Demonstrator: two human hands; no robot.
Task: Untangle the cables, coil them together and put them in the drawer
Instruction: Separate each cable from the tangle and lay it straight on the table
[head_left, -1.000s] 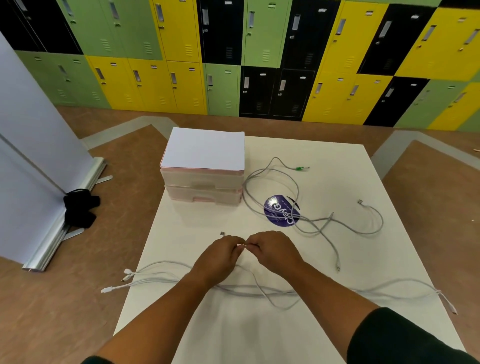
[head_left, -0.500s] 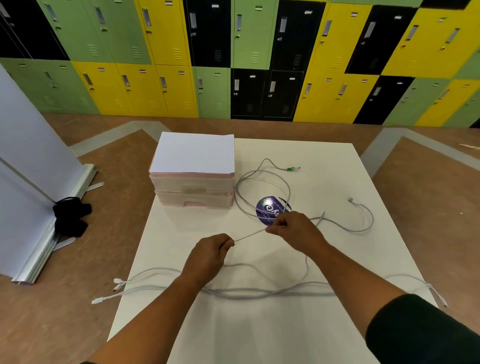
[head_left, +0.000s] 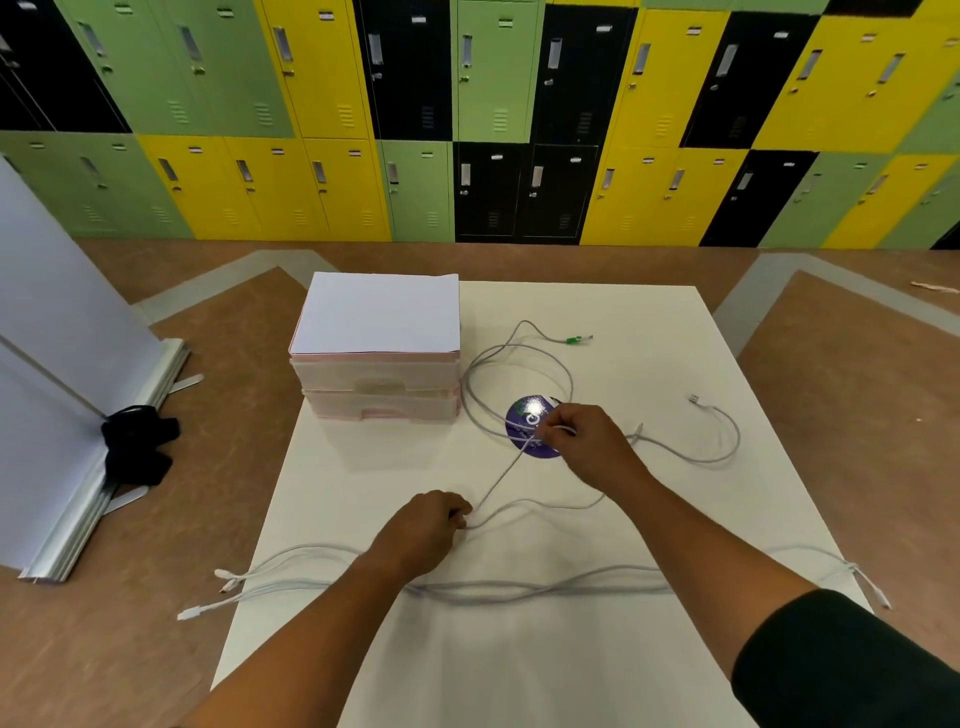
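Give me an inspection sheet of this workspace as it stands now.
Surface: white table, cables spread over it.
Job's things: drawer unit at the far left, both drawers shut; no cable coiled or stowed yet.
Clutter: round purple sticker, partly under the right hand; white sheet on top of the drawer unit.
Hands: left hand and right hand each pinch the taut stretch of cable between them.
Cables: loose loops by the sticker, one ending in a green plug; long strands lie along the near edge, ends hanging off both sides.
Surroundings: lockers in green, yellow and black; white banner stand at left, black item at its base.
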